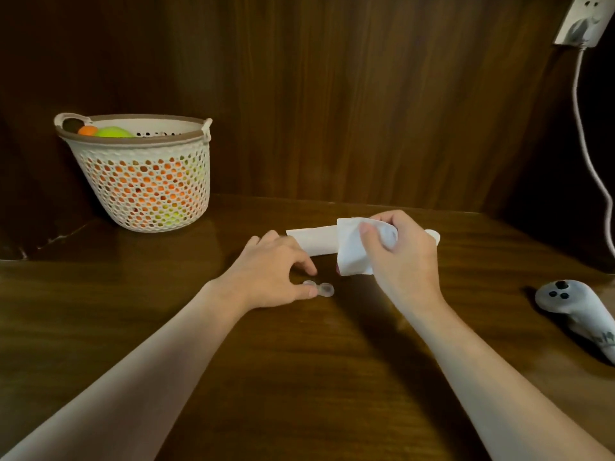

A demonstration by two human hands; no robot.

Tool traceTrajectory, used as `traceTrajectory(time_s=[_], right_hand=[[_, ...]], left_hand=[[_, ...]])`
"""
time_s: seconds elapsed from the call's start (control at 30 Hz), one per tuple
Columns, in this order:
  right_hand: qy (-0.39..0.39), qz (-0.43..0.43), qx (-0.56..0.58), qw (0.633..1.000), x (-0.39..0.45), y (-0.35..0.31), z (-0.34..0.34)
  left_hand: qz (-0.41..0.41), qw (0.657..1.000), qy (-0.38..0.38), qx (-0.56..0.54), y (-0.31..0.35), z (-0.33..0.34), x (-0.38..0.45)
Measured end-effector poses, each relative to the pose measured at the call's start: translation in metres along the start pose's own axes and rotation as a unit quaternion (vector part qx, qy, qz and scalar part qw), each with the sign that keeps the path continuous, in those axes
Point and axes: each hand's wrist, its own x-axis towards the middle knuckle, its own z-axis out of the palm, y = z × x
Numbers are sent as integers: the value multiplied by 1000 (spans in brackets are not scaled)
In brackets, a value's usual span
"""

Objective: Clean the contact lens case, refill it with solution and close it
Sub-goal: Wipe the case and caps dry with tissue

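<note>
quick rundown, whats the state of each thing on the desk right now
contact lens case: flat on desk, both wells uncapped, left hand pinching one end
tissue: crumpled, held up in right hand
solution bottle: lying on its side
basket: upright, holding balls
controller: lying untouched

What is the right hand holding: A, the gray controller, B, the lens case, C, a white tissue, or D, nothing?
C: the right hand grips a white tissue above the table, while the lens case lies on the wood by the left hand.
</note>
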Motion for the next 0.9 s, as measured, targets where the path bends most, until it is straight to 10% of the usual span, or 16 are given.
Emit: traceTrajectory(time_s=[0.9], right_hand=[[-127, -30, 63, 989, 7, 13, 39]], left_hand=[[-106, 882, 253, -384, -3, 26, 6]])
